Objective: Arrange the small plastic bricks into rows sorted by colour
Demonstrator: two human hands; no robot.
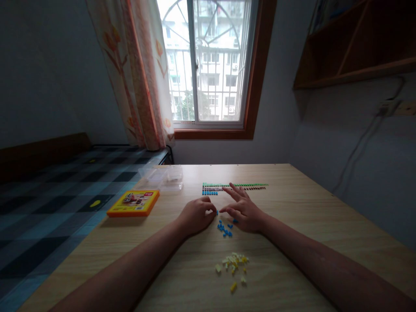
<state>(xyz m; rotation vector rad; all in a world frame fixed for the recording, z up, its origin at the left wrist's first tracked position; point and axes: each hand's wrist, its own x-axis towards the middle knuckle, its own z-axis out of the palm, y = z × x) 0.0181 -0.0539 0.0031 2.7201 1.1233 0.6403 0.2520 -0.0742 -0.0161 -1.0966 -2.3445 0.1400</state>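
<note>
My left hand [199,213] pinches a small blue building brick [217,212] between thumb and fingertips, low over the table. Facing it, my right hand [243,210] has its fingers spread, the index fingertip close to that brick; I see nothing held in it. Beyond both hands run straight rows of tiny bricks: a green row [253,185], a dark brown row [258,188] partly covered by my right fingers, and a short blue row [209,193]. Nearer to me lies a loose pile of blue bricks [224,229], one of them beside my right palm.
A loose pile of yellow and cream bricks [235,260] lies at the front of the wooden table [292,268]. At the left are a yellow-orange box [134,203] and clear plastic trays [165,177]. A bed [81,186] adjoins the table's left side.
</note>
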